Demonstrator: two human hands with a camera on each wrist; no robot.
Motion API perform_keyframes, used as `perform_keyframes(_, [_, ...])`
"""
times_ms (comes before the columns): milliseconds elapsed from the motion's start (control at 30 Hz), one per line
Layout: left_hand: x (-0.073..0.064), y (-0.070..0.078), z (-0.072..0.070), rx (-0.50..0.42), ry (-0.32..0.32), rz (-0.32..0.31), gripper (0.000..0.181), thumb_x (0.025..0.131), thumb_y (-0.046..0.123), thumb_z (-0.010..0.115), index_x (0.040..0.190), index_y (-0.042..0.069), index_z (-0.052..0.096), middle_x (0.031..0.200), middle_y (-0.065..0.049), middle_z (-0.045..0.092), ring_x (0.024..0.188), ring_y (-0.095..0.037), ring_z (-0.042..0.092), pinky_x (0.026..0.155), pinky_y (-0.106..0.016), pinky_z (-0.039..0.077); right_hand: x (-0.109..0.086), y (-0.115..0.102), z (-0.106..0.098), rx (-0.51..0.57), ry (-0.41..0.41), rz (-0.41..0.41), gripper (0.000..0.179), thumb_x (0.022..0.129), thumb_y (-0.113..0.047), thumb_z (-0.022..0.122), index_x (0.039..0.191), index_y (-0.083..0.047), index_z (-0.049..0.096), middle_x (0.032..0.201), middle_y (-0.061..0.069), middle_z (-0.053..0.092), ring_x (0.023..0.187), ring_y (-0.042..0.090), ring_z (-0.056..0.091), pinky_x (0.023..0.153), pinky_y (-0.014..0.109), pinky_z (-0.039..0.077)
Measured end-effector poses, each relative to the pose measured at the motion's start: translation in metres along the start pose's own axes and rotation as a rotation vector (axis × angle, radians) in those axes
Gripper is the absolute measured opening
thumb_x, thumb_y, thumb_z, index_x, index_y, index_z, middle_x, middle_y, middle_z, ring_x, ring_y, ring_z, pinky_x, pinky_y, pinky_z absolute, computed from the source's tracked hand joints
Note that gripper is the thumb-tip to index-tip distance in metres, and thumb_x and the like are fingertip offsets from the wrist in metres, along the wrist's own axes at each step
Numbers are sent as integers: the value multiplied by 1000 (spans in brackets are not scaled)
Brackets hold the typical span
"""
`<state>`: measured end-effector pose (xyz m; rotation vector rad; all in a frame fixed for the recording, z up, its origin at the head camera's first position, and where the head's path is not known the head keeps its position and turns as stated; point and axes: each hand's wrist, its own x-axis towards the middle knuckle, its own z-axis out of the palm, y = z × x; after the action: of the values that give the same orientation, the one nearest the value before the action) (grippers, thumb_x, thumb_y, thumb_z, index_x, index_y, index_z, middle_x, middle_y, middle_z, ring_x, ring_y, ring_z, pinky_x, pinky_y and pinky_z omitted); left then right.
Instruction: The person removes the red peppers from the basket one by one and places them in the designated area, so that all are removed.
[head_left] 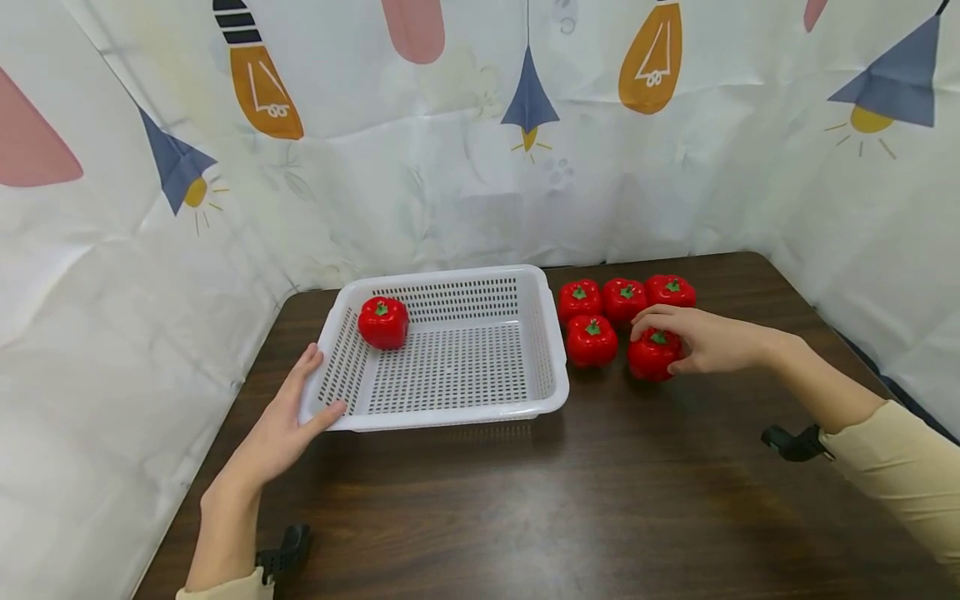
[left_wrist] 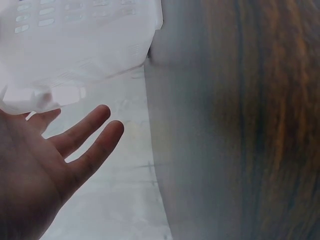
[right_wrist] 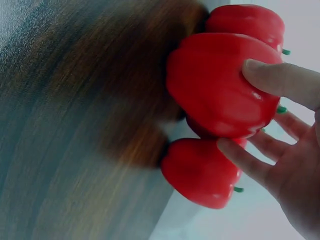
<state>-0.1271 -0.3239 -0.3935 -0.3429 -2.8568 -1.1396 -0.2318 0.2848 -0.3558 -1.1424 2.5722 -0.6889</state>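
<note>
My right hand (head_left: pixel 708 337) grips a red bell pepper (head_left: pixel 651 358) with a green stem; in the right wrist view its thumb (right_wrist: pixel 265 75) presses one side and the fingers reach round the other. More red bell peppers (head_left: pixel 592 342) stand close together beside and behind it. On the left, my left hand (head_left: pixel 281 433) holds the near left corner of a white perforated basket (head_left: pixel 450 417), its thumb over the rim. Outside the basket, the other fingers (left_wrist: pixel 97 147) are spread in the left wrist view. One red bell pepper (head_left: pixel 383 323) sits at the basket's back left.
The basket and the loose peppers stand on a dark brown wooden table (head_left: pixel 480 517). White printed curtains (head_left: pixel 465 192) hang behind the table and along both sides. A black strap device (head_left: pixel 795 443) is on the right wrist, and another (head_left: pixel 285 552) on the left.
</note>
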Motion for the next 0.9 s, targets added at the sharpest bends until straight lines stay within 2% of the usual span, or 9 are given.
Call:
perform_keyframes(267, [0, 1, 0, -1, 4, -1, 94, 95, 35, 71, 166, 15, 13, 172, -4, 3, 145, -46, 27, 107, -73, 29, 4, 4, 0, -18, 36, 22, 65, 78, 4, 85, 135, -15, 59, 140, -1, 53, 124, 23, 48, 80, 33, 57])
perform_keyframes(433, [0, 0, 0, 3, 4, -4, 93, 96, 37, 71, 166, 16, 12, 172, -3, 4, 145, -44, 29, 108, -72, 30, 5, 6, 2, -61, 62, 5, 64, 79, 3, 85, 135, -15, 60, 140, -1, 52, 129, 22, 46, 91, 40, 56])
perform_keyframes(700, [0, 0, 1, -6, 7, 10, 92, 96, 35, 71, 166, 15, 14, 172, -5, 5, 142, -44, 32, 106, -72, 31, 10, 6, 3, -79, 83, -27, 62, 80, 3, 84, 135, -15, 62, 141, 1, 52, 128, 25, 46, 91, 46, 55])
perform_keyframes(900, [2, 0, 2, -7, 13, 18, 92, 96, 34, 71, 166, 15, 14, 172, -4, 6, 142, -44, 31, 107, -71, 30, 15, 8, 4, -96, 89, -16, 62, 80, 3, 85, 135, -15, 61, 141, 3, 51, 130, 27, 44, 93, 48, 54])
